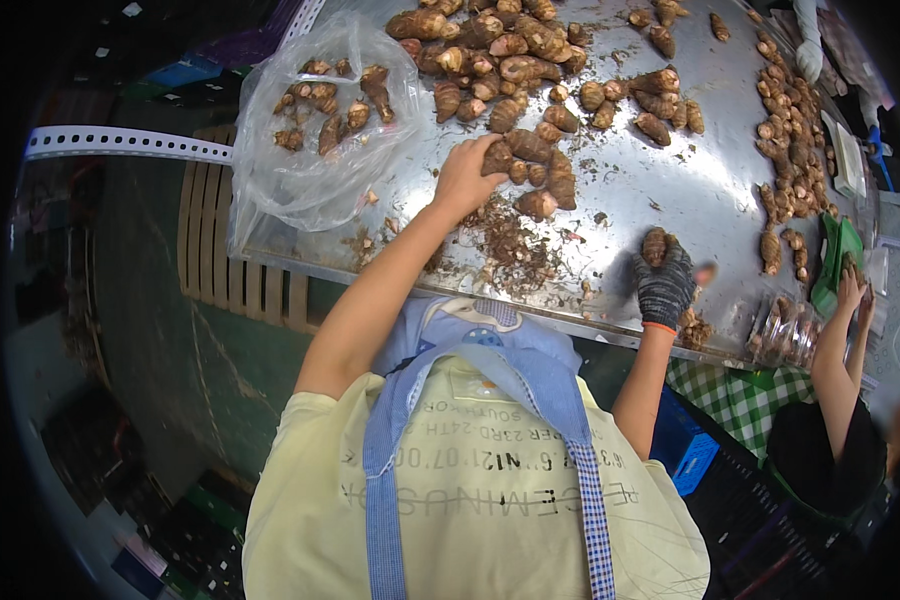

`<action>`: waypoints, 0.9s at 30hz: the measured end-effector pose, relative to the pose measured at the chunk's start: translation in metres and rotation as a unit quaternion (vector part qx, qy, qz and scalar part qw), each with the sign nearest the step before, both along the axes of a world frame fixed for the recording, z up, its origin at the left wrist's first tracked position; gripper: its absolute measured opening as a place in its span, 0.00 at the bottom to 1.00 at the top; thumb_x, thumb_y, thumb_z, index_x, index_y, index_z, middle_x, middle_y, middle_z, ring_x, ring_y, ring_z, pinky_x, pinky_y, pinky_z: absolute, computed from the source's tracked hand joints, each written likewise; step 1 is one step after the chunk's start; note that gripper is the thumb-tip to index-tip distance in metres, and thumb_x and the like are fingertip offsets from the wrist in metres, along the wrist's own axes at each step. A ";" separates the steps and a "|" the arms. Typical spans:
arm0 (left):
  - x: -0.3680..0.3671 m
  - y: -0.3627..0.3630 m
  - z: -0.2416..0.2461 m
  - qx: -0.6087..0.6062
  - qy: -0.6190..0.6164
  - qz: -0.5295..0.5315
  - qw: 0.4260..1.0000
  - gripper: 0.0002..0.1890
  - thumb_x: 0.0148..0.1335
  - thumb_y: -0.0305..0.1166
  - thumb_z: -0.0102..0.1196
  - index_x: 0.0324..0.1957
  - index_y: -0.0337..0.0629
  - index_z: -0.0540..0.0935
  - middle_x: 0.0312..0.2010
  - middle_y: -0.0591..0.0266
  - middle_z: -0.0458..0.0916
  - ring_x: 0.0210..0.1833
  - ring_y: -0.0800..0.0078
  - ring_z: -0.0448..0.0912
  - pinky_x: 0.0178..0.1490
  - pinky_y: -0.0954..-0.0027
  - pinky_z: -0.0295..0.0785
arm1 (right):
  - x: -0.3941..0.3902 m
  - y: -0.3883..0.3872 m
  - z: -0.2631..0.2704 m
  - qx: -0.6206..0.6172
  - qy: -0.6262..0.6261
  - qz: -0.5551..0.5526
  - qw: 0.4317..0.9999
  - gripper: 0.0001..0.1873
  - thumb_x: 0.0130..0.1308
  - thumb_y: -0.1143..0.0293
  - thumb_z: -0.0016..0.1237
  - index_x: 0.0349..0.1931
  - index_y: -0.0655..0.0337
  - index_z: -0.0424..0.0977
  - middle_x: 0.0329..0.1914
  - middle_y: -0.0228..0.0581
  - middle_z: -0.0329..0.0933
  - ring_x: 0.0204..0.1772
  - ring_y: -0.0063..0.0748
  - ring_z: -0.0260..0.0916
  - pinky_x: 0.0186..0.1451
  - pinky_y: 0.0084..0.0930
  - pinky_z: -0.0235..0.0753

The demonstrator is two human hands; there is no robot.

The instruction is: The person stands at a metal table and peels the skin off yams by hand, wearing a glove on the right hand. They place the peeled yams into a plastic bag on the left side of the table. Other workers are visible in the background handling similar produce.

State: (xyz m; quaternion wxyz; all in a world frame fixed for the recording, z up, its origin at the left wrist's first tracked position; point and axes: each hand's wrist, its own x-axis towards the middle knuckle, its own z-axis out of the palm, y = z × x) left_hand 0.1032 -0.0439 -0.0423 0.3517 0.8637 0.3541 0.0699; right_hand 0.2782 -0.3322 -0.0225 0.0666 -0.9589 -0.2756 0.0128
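My left hand (466,176) is bare, its fingers and thumb around a brown taro corm (498,158) at the near edge of a small group of taro (536,169). My right hand (664,283), in a dark grey knit glove with an orange cuff, grips another taro corm (654,247) above the metal table (607,195). A small pinkish blurred piece shows just right of the glove. Between my hands, soil, root fibres and peel scraps (517,251) lie near the table's front edge. Beyond my left hand rises a large heap of taro (506,52).
At left, a clear plastic bag (270,180) holds several taro. Small taro (787,142) line the table's right side. A co-worker's hands (851,292) touch a green bag (836,255), beside clear packs (784,330). Another person's gloved hand (808,60) is at far right. A slatted pallet (214,247) stands at left.
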 end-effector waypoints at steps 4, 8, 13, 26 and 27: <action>-0.018 0.014 0.004 -0.305 -0.186 0.067 0.932 0.31 0.51 0.27 0.62 0.59 0.41 0.67 0.55 0.56 0.71 0.54 0.70 0.73 0.53 0.71 0.70 | -0.018 0.021 0.023 0.205 0.030 -0.020 0.978 0.27 0.54 0.66 0.58 0.54 0.62 0.67 0.47 0.44 0.74 0.49 0.35 0.73 0.53 0.27 0.71; -0.042 -0.005 0.043 -0.415 -0.295 0.048 0.859 0.32 0.52 0.22 0.60 0.60 0.39 0.64 0.54 0.58 0.71 0.54 0.70 0.72 0.56 0.69 0.69 | -0.035 0.053 0.016 0.349 0.158 0.095 0.919 0.16 0.59 0.70 0.53 0.47 0.64 0.72 0.42 0.44 0.76 0.43 0.31 0.75 0.49 0.27 0.74; -0.064 -0.032 0.069 -0.585 -0.350 0.027 0.731 0.34 0.53 0.21 0.59 0.62 0.38 0.62 0.53 0.58 0.71 0.56 0.70 0.71 0.59 0.68 0.68 | -0.084 0.109 0.052 0.405 0.377 0.218 0.804 0.14 0.60 0.70 0.53 0.45 0.65 0.73 0.40 0.41 0.77 0.43 0.27 0.75 0.46 0.23 0.74; -0.085 -0.050 0.064 -0.562 -0.397 0.136 0.713 0.27 0.60 0.27 0.54 0.60 0.41 0.61 0.51 0.57 0.71 0.53 0.69 0.72 0.56 0.66 0.69 | -0.092 0.113 0.003 0.391 0.384 0.256 0.796 0.16 0.59 0.77 0.44 0.49 0.66 0.70 0.43 0.48 0.75 0.44 0.46 0.73 0.49 0.35 0.72; -0.085 -0.051 0.063 -0.550 -0.410 0.127 0.716 0.27 0.61 0.28 0.53 0.61 0.40 0.59 0.52 0.56 0.71 0.54 0.67 0.72 0.57 0.63 0.69 | -0.095 0.113 0.009 0.371 0.318 0.336 0.805 0.18 0.57 0.77 0.45 0.50 0.66 0.70 0.44 0.49 0.74 0.46 0.47 0.72 0.50 0.36 0.72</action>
